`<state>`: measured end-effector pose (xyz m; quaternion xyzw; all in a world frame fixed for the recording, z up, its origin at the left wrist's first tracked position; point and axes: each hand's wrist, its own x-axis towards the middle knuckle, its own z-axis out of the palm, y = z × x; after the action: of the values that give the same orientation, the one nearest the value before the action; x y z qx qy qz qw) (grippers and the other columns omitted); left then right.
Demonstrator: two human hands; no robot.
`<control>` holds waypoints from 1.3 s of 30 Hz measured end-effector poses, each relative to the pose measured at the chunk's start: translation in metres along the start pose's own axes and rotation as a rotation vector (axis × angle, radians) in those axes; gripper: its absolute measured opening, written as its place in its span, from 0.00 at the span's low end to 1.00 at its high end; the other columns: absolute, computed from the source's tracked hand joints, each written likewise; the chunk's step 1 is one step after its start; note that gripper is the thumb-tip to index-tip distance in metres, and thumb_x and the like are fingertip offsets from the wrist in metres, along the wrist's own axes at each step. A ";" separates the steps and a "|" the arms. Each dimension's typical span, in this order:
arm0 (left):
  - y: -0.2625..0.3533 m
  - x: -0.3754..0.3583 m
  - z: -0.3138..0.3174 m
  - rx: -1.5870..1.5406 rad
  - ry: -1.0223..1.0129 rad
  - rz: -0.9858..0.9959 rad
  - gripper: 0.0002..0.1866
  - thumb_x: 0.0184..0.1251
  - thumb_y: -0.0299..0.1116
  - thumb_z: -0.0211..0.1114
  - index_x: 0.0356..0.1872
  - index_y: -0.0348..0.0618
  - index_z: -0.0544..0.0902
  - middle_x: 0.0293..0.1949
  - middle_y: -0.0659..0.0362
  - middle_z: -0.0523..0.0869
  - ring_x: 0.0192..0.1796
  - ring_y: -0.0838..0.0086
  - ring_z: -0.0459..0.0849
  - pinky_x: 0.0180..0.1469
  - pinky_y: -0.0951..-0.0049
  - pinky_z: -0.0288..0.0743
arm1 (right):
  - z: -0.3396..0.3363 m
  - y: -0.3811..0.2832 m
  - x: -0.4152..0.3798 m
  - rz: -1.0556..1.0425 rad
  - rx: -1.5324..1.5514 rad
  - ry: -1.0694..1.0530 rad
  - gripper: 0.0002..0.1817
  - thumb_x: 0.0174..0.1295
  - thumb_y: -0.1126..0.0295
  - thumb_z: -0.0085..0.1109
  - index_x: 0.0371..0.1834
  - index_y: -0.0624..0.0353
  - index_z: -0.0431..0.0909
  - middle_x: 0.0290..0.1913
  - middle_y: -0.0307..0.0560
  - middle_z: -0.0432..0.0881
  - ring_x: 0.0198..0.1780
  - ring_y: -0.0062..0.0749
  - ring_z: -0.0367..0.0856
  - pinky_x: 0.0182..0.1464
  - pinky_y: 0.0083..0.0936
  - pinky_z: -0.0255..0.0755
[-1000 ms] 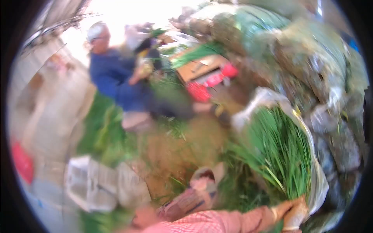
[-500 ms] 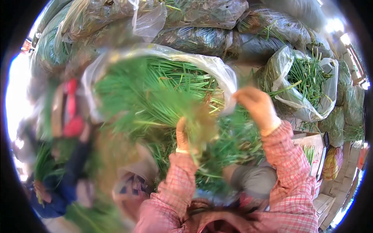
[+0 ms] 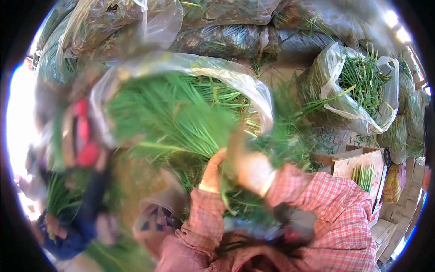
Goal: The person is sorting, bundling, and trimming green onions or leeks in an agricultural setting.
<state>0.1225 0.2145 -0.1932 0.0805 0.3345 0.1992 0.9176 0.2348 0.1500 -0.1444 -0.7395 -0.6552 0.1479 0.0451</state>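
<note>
A bundle of long green leafy stalks (image 3: 181, 113) fans out to the upper left, its stem ends held in my left hand (image 3: 214, 171). Close on the right of that hand is my right hand (image 3: 251, 167), smeared by motion, near the stem ends; whether its fingers hold anything is hidden. Behind the bundle a clear plastic bag (image 3: 260, 93) lies open with more green stalks inside. Loose greens (image 3: 290, 147) lie beyond my right hand.
Another open bag of greens (image 3: 333, 75) stands at the upper right. Filled plastic bags (image 3: 222, 41) are stacked along the back. A wooden box (image 3: 358, 165) with upright stalks is at the right. A co-worker's dark sleeve (image 3: 86, 199) shows at the left, near red objects (image 3: 86, 131).
My right hand has moved left and down, from beside the large bag to next to my left hand. My left hand still holds the bundle.
</note>
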 end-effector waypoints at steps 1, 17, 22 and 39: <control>-0.001 0.000 0.003 -0.002 0.029 -0.013 0.13 0.60 0.37 0.60 0.42 0.42 0.77 0.31 0.65 0.81 0.25 0.79 0.77 0.23 0.83 0.70 | 0.004 0.000 -0.001 -0.047 -0.050 0.065 0.21 0.43 0.69 0.53 0.39 0.74 0.70 0.16 0.45 0.77 0.19 0.32 0.79 0.19 0.28 0.69; 0.001 0.002 0.002 -0.125 -0.258 0.029 0.31 0.58 0.46 0.56 0.59 0.36 0.65 0.35 0.45 0.81 0.30 0.56 0.81 0.43 0.48 0.75 | -0.023 0.092 0.082 0.005 -0.075 -0.016 0.53 0.36 0.45 0.67 0.62 0.70 0.56 0.52 0.62 0.73 0.56 0.53 0.68 0.59 0.38 0.62; 0.009 -0.011 0.019 0.020 -0.164 0.096 0.30 0.58 0.44 0.56 0.59 0.38 0.67 0.45 0.49 0.79 0.41 0.60 0.78 0.51 0.54 0.71 | -0.036 0.094 0.127 0.121 0.108 -0.561 0.44 0.34 0.50 0.68 0.59 0.55 0.66 0.53 0.55 0.74 0.53 0.52 0.73 0.54 0.37 0.67; 0.020 -0.026 0.009 -0.277 -0.353 0.471 0.21 0.64 0.43 0.54 0.53 0.43 0.73 0.47 0.53 0.79 0.48 0.64 0.78 0.52 0.64 0.74 | -0.059 0.073 0.132 0.046 -0.082 -0.151 0.12 0.47 0.65 0.60 0.34 0.56 0.74 0.33 0.54 0.79 0.40 0.50 0.77 0.47 0.38 0.69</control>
<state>0.1041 0.2220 -0.1651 0.0632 0.1120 0.4329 0.8922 0.3339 0.2767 -0.1285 -0.7422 -0.6453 0.1770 -0.0382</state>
